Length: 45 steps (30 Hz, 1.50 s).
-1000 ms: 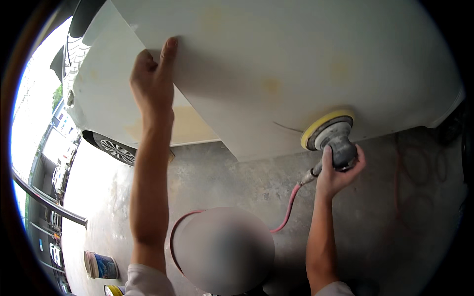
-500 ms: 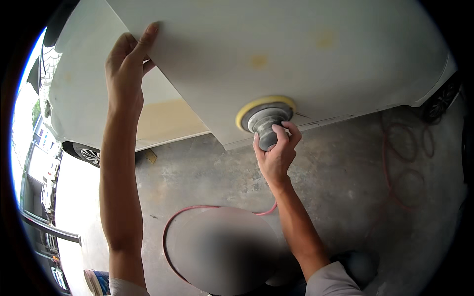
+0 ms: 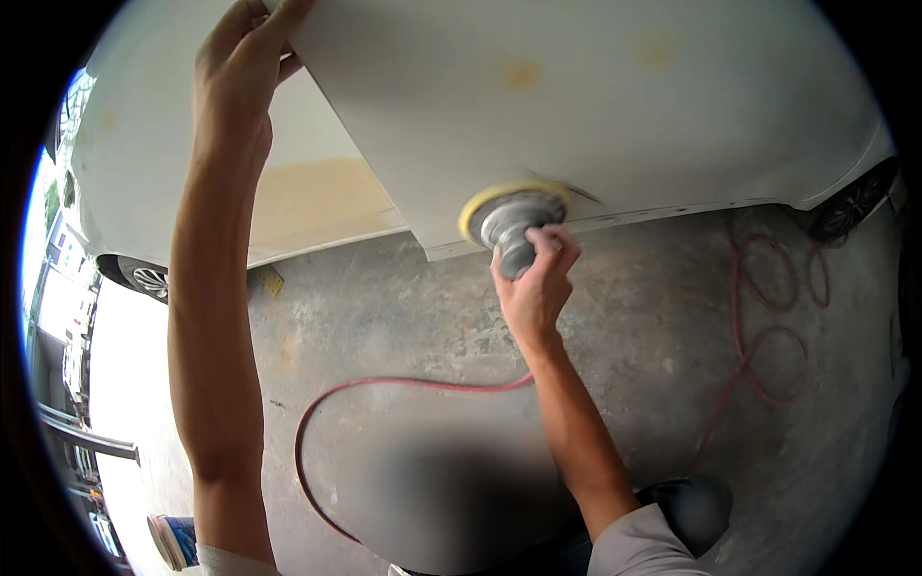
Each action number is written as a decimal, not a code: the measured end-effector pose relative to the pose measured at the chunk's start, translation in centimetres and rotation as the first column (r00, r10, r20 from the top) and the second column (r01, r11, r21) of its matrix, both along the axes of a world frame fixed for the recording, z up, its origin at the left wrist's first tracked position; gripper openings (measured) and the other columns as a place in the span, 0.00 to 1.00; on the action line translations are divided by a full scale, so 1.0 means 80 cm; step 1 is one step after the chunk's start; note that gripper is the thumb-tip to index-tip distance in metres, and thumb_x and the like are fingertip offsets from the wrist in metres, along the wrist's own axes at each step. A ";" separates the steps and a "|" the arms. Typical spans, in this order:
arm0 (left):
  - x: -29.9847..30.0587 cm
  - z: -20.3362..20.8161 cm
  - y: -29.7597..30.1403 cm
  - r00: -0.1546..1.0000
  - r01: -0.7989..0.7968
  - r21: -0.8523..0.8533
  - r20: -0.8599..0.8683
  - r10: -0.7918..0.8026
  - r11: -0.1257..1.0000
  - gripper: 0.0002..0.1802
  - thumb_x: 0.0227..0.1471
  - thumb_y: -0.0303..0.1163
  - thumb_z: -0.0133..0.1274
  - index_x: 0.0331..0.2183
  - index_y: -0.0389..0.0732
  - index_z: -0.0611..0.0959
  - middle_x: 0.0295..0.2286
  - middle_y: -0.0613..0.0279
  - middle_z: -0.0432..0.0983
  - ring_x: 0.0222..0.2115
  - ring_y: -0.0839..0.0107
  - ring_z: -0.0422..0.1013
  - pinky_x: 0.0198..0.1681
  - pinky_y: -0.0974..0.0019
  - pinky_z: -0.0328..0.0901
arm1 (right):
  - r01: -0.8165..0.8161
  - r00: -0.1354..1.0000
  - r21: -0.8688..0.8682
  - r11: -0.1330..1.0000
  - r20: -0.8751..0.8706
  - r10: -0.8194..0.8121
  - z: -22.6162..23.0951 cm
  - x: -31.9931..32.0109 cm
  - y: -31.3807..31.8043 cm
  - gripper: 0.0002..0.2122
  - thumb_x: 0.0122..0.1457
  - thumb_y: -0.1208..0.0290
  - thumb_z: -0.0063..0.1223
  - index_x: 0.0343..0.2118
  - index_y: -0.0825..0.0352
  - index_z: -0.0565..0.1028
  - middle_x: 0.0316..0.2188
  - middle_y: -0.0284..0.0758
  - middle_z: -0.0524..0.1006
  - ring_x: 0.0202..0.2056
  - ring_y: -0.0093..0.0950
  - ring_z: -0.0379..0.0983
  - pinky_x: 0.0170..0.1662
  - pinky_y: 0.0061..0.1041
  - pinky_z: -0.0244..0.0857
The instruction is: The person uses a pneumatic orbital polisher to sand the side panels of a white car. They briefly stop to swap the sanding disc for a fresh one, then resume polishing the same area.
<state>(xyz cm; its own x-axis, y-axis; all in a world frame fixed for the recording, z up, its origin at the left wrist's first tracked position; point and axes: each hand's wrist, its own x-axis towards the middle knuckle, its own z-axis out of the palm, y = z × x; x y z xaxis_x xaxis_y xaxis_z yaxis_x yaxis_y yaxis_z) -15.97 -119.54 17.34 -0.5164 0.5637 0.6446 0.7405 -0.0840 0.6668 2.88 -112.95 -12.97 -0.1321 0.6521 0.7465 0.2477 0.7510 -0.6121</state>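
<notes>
My right hand is closed around the grey body of a round orbital sander. The sander's yellow-rimmed pad meets the lower part of a pale car door, near its bottom left corner; slight blur runs over the tool. A dark scratch-like mark shows just right of the pad. Up at the top left, my left hand grips the door's free edge, thumb on the outer face and fingers behind it. The thumb tip is cut off by the picture's upper edge. Yellowish spots dot the door above the sander.
Behind the door edge, a white body panel carries a tan patch. A red hose loops over the concrete floor, with more coils at right. Wheels stand at left and right. A bucket sits lower left.
The view has shifted, so door and left hand appear higher. The sander has moved a little lower on the door, and more of the dark mark is uncovered. Both grips stay the same.
</notes>
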 end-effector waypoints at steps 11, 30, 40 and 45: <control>0.015 0.001 0.008 1.000 0.001 0.022 -0.022 0.000 1.000 0.23 0.58 0.51 0.57 0.36 0.37 0.79 0.34 0.57 0.77 0.41 0.67 0.74 0.51 0.60 0.66 | -0.004 0.998 0.105 0.994 -0.055 0.010 0.011 -0.023 0.000 0.30 0.47 0.73 0.72 0.50 0.61 0.63 0.50 0.42 0.61 0.39 0.41 0.75 0.30 0.37 0.77; 0.018 -0.016 0.002 0.992 0.090 0.074 0.082 -0.096 0.993 0.23 0.58 0.47 0.59 0.34 0.33 0.78 0.32 0.54 0.77 0.37 0.65 0.75 0.49 0.58 0.69 | -0.194 0.975 -0.001 0.981 0.107 0.193 0.021 -0.092 -0.064 0.34 0.38 0.78 0.72 0.50 0.53 0.66 0.51 0.42 0.63 0.40 0.44 0.75 0.35 0.39 0.76; 0.051 -0.001 0.018 0.974 -0.129 0.039 0.195 0.119 0.991 0.24 0.57 0.48 0.59 0.36 0.33 0.78 0.33 0.53 0.78 0.40 0.63 0.75 0.52 0.58 0.67 | -0.154 0.986 0.007 0.988 0.072 0.153 0.002 -0.081 -0.066 0.37 0.34 0.80 0.74 0.51 0.56 0.67 0.51 0.42 0.62 0.38 0.44 0.75 0.34 0.40 0.76; 0.054 -0.012 -0.004 0.997 0.062 0.059 0.043 -0.064 0.996 0.24 0.57 0.48 0.60 0.36 0.33 0.78 0.34 0.53 0.78 0.40 0.63 0.74 0.52 0.57 0.67 | -0.269 0.950 0.070 0.961 0.184 0.252 0.000 -0.084 -0.068 0.30 0.44 0.83 0.65 0.50 0.53 0.67 0.49 0.42 0.64 0.38 0.42 0.75 0.34 0.38 0.77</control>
<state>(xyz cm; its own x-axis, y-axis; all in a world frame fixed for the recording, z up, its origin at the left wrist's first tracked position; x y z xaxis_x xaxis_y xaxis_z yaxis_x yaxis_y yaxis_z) -11.68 -119.84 16.36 -0.5099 0.5585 0.6543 0.7023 -0.1689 0.6915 -3.81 -118.35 -12.98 -0.4191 0.5068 0.7534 0.1309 0.8548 -0.5022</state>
